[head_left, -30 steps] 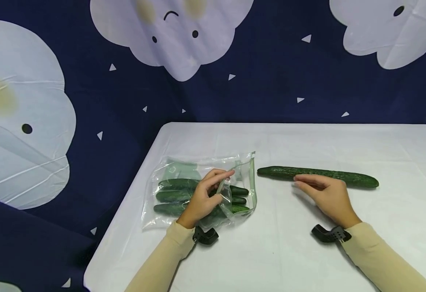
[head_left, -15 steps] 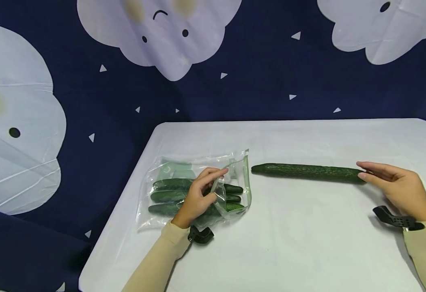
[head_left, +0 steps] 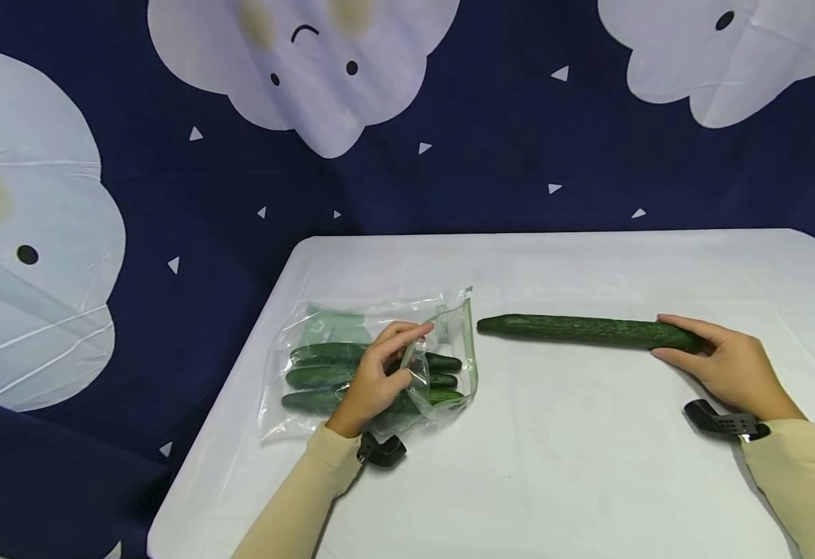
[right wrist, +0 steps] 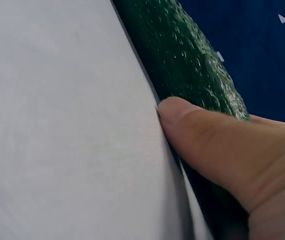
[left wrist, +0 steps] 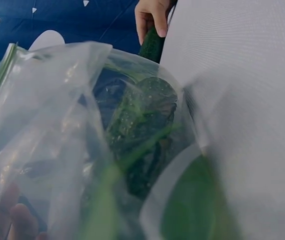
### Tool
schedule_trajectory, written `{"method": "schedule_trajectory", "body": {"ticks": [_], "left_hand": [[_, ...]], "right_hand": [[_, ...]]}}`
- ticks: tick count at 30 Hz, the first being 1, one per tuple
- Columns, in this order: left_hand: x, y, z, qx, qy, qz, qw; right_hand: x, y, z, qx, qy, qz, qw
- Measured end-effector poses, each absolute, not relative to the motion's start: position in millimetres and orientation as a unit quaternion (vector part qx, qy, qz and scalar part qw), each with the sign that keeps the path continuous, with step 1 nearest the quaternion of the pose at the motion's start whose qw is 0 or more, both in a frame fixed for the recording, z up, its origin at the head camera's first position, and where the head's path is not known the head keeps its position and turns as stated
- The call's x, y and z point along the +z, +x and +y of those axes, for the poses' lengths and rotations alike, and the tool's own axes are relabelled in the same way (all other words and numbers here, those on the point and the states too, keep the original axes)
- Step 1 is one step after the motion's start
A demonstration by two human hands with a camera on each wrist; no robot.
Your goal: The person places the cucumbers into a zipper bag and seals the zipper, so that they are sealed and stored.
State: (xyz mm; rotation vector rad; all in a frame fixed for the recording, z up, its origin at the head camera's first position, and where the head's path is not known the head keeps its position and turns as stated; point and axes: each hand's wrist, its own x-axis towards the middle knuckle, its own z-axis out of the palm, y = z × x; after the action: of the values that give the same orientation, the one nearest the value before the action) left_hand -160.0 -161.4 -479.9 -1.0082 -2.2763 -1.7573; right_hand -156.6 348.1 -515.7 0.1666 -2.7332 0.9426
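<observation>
A long dark green cucumber (head_left: 575, 329) lies crosswise on the white table. My right hand (head_left: 736, 369) grips its right end, thumb along the near side and fingers over the far side. In the right wrist view the thumb (right wrist: 202, 130) presses against the bumpy skin (right wrist: 177, 55). To the left, a clear zip bag (head_left: 468, 341) lies flat with several cucumbers (head_left: 320, 377) inside, its mouth facing the loose cucumber. My left hand (head_left: 376, 384) holds the bag's upper layer near the mouth and lifts it apart; the left wrist view shows the raised film (left wrist: 47, 120).
The white-covered table (head_left: 554, 466) has rounded far corners. Behind it hangs a dark blue cloth (head_left: 491, 186) printed with clouds and small triangles. Black wrist cameras are strapped at both wrists, the left one (head_left: 382, 450) close beside the bag's near edge.
My right hand has slid right along the cucumber, past its end, then come back and taken hold of that end. The left hand stays on the bag. The head view has shifted slightly.
</observation>
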Motion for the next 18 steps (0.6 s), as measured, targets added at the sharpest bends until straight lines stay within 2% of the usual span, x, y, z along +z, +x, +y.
{"method": "schedule_trajectory", "body": {"ticks": [4,15,18], "left_hand": [[-481,-159,-161,-0.576,-0.331,-0.746,0.050],[-479,-158,-163,-0.580,-0.328,-0.744,0.046],[-478,-159,-162,-0.583,-0.333,-0.740,0.043]], "right_hand": [[-515,-157,347,0.332,0.061,-0.932,0.131],[-511,-156,357,0.357,0.028,-0.931,0.066],[-512,-154,361,0.362,0.027,-0.930,0.062]]}}
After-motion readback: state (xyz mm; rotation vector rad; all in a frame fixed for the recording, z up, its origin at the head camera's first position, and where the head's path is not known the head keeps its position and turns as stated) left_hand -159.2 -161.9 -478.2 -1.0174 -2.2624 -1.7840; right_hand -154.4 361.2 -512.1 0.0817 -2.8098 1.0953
